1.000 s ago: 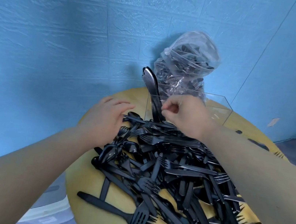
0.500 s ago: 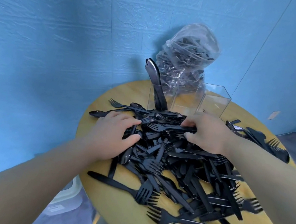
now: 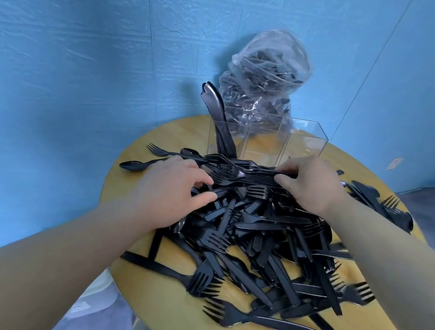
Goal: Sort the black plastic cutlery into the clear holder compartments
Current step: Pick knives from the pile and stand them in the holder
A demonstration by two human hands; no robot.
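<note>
Mostly, what cannot be made out lies under the two hands. The left hand (image 3: 171, 192) rests palm down on the near-left edge of the cutlery pile (image 3: 262, 236), its fingers bent into the heap and its thumb beside a handle; whether it has actually closed on a piece is hidden by the hand itself. The right hand (image 3: 310, 186) sits at the far side of the pile, just in front of the clear holder (image 3: 266, 141), with its fingers curled round a flat bundle of handles that runs leftward from under its thumb. How many pieces are in that bundle cannot be told, since they merge into one dark band. The holder's base is hidden behind the heap; its left compartment holds several upright knives (image 3: 219, 114), and the other two compartments show only table and bag through their walls. Behind it the plastic bag (image 3: 267, 70) is crumpled, its dark contents unreadable. The round wooden table (image 3: 175, 325) is cut off at the bottom right by the right forearm. A lone spoon (image 3: 137, 165) lies apart at the left rim.

Compared with half a second ago, both hands remain in much the same places on the pile, and the left thumb now lies more spread from the fingers.
</note>
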